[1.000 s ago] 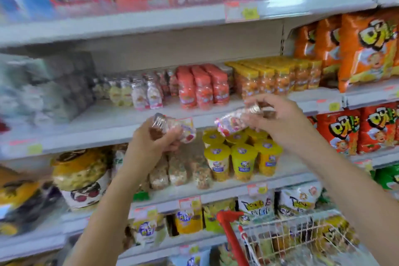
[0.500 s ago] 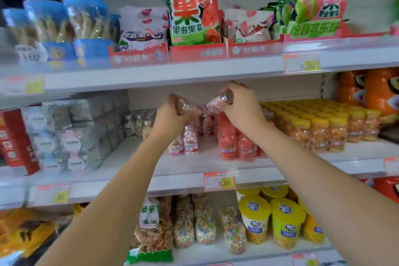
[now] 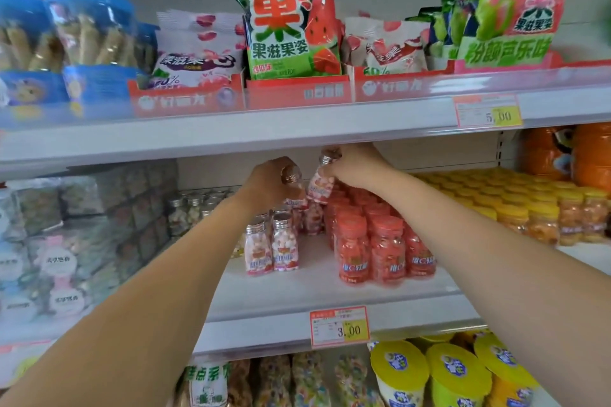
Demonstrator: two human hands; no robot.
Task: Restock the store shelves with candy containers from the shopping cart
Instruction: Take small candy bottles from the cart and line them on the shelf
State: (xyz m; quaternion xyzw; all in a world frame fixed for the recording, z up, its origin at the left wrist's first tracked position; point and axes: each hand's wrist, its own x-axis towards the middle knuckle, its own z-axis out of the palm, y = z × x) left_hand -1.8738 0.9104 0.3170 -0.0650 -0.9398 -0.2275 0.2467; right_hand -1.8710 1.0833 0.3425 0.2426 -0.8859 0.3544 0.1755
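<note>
Both my hands reach deep into the middle shelf [image 3: 297, 287]. My left hand [image 3: 267, 182] grips a small clear candy bottle [image 3: 292, 180] with a silver cap, held over the rear of the pink-and-white bottle row. My right hand [image 3: 355, 167] grips a second such bottle [image 3: 319, 185] by its cap end, tilted, just right of the first. Two matching bottles [image 3: 272, 249] stand upright at the front of that row, with more behind them. The shopping cart is out of view.
Red-capped bottles [image 3: 380, 248] stand right of the row, and yellow-capped jars [image 3: 535, 208] further right. Wrapped grey packs [image 3: 82, 225] fill the shelf's left. The upper shelf edge [image 3: 297, 132] hangs just above my hands, loaded with snack bags. Yellow cups [image 3: 456, 373] sit on the shelf below.
The view rose from the lower shelves to the middle one. Both hands carried their bottles up and forward, deeper in over the pink-and-white bottle row.
</note>
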